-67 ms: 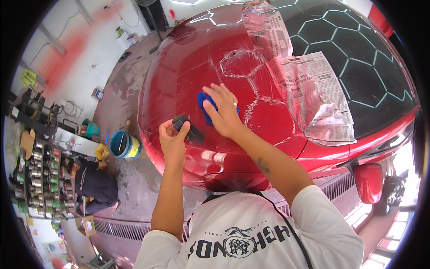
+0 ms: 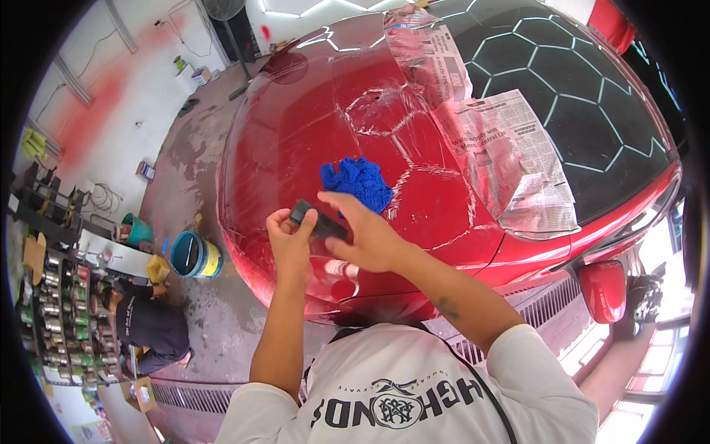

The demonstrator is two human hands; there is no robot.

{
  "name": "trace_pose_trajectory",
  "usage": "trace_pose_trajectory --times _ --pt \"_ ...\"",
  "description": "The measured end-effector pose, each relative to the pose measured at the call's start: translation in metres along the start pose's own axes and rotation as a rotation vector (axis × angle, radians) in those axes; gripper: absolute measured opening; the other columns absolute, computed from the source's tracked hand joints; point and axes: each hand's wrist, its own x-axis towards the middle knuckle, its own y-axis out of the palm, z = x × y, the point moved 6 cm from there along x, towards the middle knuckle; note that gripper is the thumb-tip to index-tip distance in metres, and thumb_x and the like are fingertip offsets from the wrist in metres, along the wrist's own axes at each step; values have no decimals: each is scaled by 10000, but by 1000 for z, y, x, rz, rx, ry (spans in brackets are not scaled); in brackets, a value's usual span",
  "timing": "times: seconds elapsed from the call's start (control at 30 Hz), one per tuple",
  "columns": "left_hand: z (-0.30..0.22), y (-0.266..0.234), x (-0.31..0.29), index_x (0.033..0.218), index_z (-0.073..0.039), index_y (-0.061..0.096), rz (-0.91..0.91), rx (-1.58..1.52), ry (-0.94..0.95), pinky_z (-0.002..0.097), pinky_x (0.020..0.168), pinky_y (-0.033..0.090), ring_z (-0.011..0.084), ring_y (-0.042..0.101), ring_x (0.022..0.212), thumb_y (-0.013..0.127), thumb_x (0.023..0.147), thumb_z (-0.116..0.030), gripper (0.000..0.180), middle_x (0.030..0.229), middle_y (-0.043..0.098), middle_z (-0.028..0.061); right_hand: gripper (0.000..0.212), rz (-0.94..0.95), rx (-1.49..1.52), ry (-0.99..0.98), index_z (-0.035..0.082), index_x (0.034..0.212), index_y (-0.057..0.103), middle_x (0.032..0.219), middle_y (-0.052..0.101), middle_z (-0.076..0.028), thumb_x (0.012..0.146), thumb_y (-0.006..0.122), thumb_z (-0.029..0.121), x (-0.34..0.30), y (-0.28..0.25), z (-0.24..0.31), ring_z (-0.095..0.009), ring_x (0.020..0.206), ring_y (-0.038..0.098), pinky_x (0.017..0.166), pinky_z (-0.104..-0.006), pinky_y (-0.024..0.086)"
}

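My left hand (image 2: 291,240) pinches one end of a dark rectangular block (image 2: 302,211), held over the red car hood (image 2: 288,140). My right hand (image 2: 370,237) is at the block's other end, thumb and fingers spread on either side of it; whether they touch it I cannot tell. Just beyond the right hand, a crumpled blue cloth (image 2: 359,183) lies on the hood. Whitish scuffed lines run over the paint to the right of the cloth.
Newspaper sheets (image 2: 510,163) cover the hood's rear edge below the dark windshield (image 2: 562,89). A red side mirror (image 2: 603,291) juts out at right. On the floor at left stands a blue bucket (image 2: 194,255); a person in black (image 2: 151,322) crouches near shelves of cans (image 2: 63,318).
My right hand has come off the blue cloth and moved nearer to me, to the block. The cloth stays on the hood, now uncovered. The view has shifted slightly.
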Motion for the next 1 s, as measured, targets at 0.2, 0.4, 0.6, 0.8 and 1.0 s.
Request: trace_pose_trajectory --times 0.2,0.4,0.6,0.8,1.0 --pt "27 25 9 1661 -65 437 480 -75 -234 391 1021 651 195 707 1179 810 1029 -69 734 1277 678 110 471 -144 -54 192 -15 1472 612 1329 736 -170 1016 716 -66 -34 -10 6 -246 1189 756 1015 -365 605" --pt "33 10 1 1611 -48 542 940 40 -380 403 1064 648 206 689 1246 676 1015 105 630 1327 675 124 511 -36 36 477 15 1507 624 1336 747 -160 1011 743 -29 -66 -11 9 -237 1181 754 1032 -388 592" --pt "45 28 -15 1576 -40 575 948 7 -546 372 1028 652 198 730 1166 693 1036 79 565 1271 730 131 601 -45 -834 136 83 1452 696 1398 714 -105 883 884 134 -70 2 56 -326 1209 724 979 -439 587" --pt "-26 61 51 1542 -125 669 585 684 749 544 1168 520 375 657 1351 1001 830 -339 814 1457 679 206 634 -317 -612 341 60 1473 673 1381 684 -211 884 906 92 -116 -51 62 -408 1238 700 1043 -479 590" --pt "44 137 86 1463 -259 738 558 1156 1038 688 1191 438 471 518 1475 957 773 -598 800 1617 538 232 514 -619 -571 593 -30 1484 627 1376 680 -226 1002 792 43 -183 -107 70 -353 1269 705 1099 -413 554"
